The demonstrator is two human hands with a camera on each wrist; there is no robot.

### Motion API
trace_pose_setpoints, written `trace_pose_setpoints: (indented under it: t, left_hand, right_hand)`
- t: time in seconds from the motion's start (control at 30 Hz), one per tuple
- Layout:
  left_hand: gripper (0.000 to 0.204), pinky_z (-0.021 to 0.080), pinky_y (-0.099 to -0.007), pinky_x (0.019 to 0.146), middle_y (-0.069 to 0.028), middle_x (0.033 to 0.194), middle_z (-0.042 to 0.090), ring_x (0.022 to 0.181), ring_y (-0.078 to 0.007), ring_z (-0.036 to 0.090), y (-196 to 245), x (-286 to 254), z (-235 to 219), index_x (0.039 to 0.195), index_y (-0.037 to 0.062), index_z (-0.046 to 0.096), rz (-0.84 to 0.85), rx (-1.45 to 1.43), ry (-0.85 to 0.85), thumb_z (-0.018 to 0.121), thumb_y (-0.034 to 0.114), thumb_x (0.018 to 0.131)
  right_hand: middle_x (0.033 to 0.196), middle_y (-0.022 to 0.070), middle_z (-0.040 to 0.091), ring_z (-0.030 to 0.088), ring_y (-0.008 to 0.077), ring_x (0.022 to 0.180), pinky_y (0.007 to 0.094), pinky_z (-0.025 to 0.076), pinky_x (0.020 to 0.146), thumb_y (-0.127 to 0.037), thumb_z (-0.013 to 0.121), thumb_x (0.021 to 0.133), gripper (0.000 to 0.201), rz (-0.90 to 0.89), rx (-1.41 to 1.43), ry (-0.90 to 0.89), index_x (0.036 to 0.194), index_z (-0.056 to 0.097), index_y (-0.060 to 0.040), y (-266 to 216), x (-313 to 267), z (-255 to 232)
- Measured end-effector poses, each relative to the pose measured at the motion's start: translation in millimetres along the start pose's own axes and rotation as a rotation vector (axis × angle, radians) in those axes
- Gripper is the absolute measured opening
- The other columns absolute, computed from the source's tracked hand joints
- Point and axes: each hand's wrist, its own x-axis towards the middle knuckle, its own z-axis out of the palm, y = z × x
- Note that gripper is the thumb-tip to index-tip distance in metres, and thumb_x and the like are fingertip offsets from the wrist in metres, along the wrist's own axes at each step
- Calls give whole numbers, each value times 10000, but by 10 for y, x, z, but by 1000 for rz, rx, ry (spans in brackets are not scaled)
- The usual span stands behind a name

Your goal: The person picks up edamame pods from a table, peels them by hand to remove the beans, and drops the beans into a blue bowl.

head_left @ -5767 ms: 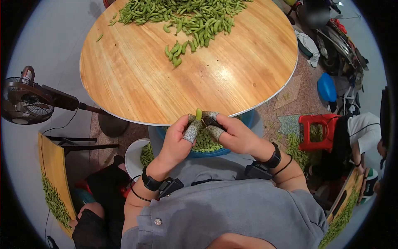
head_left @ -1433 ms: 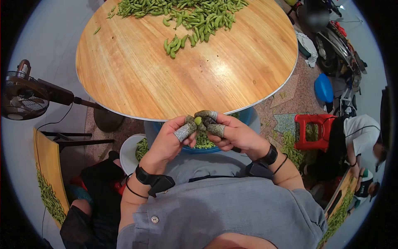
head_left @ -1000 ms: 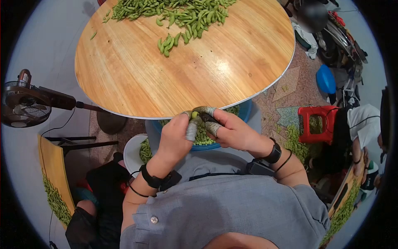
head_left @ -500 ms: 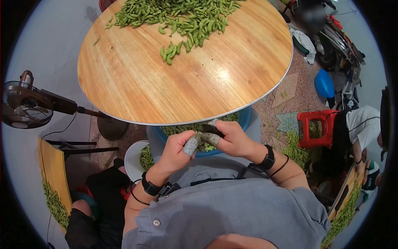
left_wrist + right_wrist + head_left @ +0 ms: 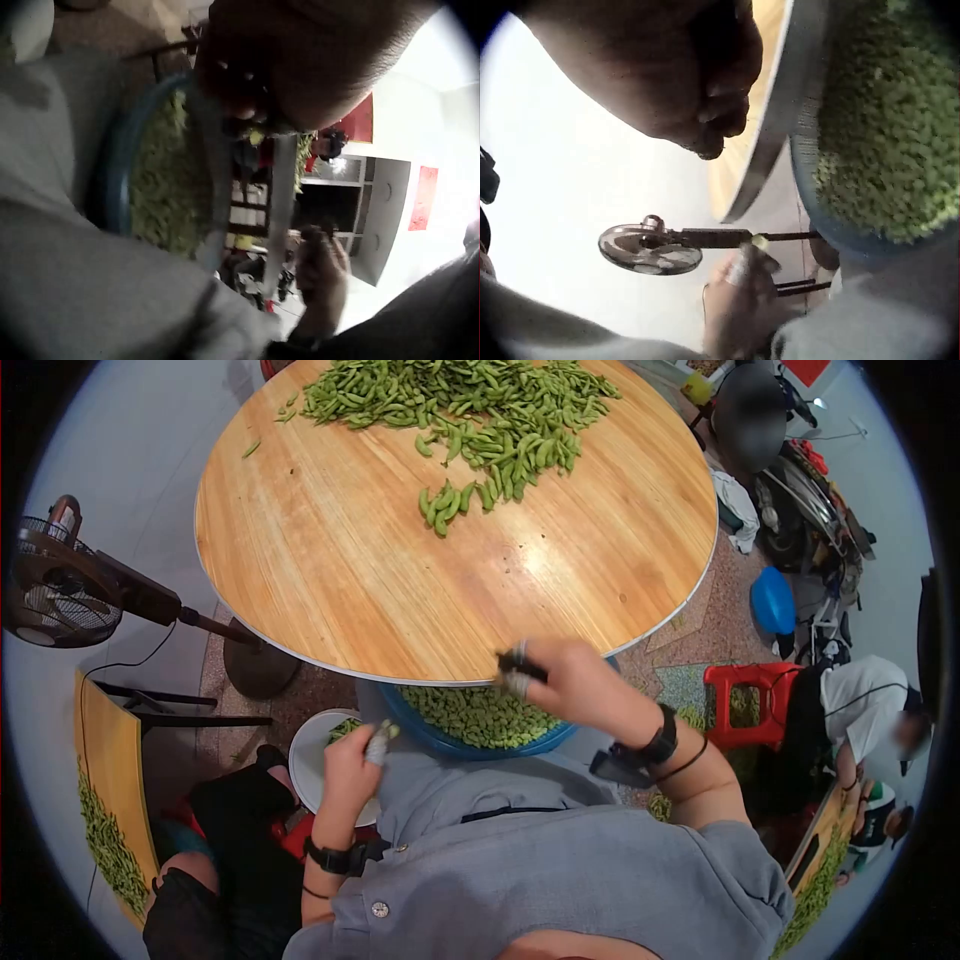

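Note:
My left hand [image 5: 350, 775] is low at the left, beside a white bucket [image 5: 308, 760] with green pods inside. Its wrapped thumb and fingers pinch a green bean pod [image 5: 390, 729]; the pod's pale end [image 5: 760, 241] also shows in the right wrist view. My right hand [image 5: 580, 680] is over the near edge of the round wooden table [image 5: 350, 580], fingers loosely bent. Grey wraps and a black covering show at its blurred fingertips, with no pod visible there. Under the table edge, a blue basin [image 5: 400, 725] holds shelled green beans [image 5: 480, 717].
Bean pods [image 5: 470, 410] are heaped at the table's far side, with a few [image 5: 445, 505] closer in. A standing fan [image 5: 70, 585] is at left. To the right are a red stool [image 5: 745, 705] and another person [image 5: 865, 705]. Someone sits at lower left [image 5: 235, 800].
The hands worked together on a green pod over the basin, then parted. The left moved down-left to the white bucket with a pod; the right moved toward the table edge.

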Motion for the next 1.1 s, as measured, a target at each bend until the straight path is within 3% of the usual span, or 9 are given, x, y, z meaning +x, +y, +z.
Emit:
trace_pose_setpoints:
  t: [0.03,0.07,0.1,0.17,0.3,0.4,0.53,0.8,1.1]
  left_hand:
    - [108,481,-401,579,-152,675,603,635,-317,602,-195,-91,-32,853,21,581,-25,249,34,596,110,795]
    - [130,489,-443,614,-196,721,616,685,-372,613,-323,-176,-61,847,22,576,-51,498,68,620,110,762]
    - [130,489,-443,614,-196,721,616,685,-372,613,-373,-257,-88,847,22,576,-54,495,75,620,110,762]
    - [230,476,-464,671,-201,812,621,787,-395,602,-452,-401,-137,893,10,576,-412,725,-7,676,150,741]
    - [219,466,-472,659,-209,795,609,783,-397,596,-455,-468,-169,871,4,573,-321,611,110,673,134,726]
    - [133,447,-472,616,-221,734,572,723,-412,572,-298,-352,-177,812,-5,525,-144,440,112,603,13,706]
    - [104,444,-437,594,-211,707,550,675,-405,548,-2,-119,-188,778,-10,513,-71,253,137,604,19,736]
    - [151,475,-341,621,-171,766,595,694,-293,614,560,263,-101,927,3,612,127,-138,51,629,68,792]
    - [145,476,-348,641,-191,783,577,728,-364,587,959,442,78,923,-2,605,281,-174,-49,613,66,795]
  right_hand:
    - [695,180,581,576,289,583,346,449,537,-149,655,821,158,-66,-10,107,913,639,-21,3,157,-55]
    - [682,209,575,571,393,631,424,456,558,-202,628,796,192,26,-19,99,822,574,-19,-38,350,-155]
    - [691,216,579,572,402,642,436,457,566,-212,622,791,201,50,-82,138,823,575,-19,-1,561,-201]
    - [715,235,587,571,428,679,472,458,606,-237,612,778,229,79,-194,199,829,579,-16,139,1024,-244]
    - [853,220,611,589,392,829,454,475,723,-165,604,773,207,-82,-353,424,904,595,-6,446,1800,-98]
    - [995,224,587,564,398,906,448,471,796,-139,592,769,212,49,-367,274,931,597,-2,471,1942,9]
    - [1040,216,554,563,394,873,435,482,783,-121,602,766,221,-120,-279,222,956,599,-7,424,1573,65]
    - [984,194,569,576,365,873,403,490,760,-125,643,745,219,-12,-272,288,941,627,-29,474,947,-39]
    - [775,195,609,586,379,731,434,469,645,-174,653,767,189,90,-231,149,872,607,-24,583,799,-201]
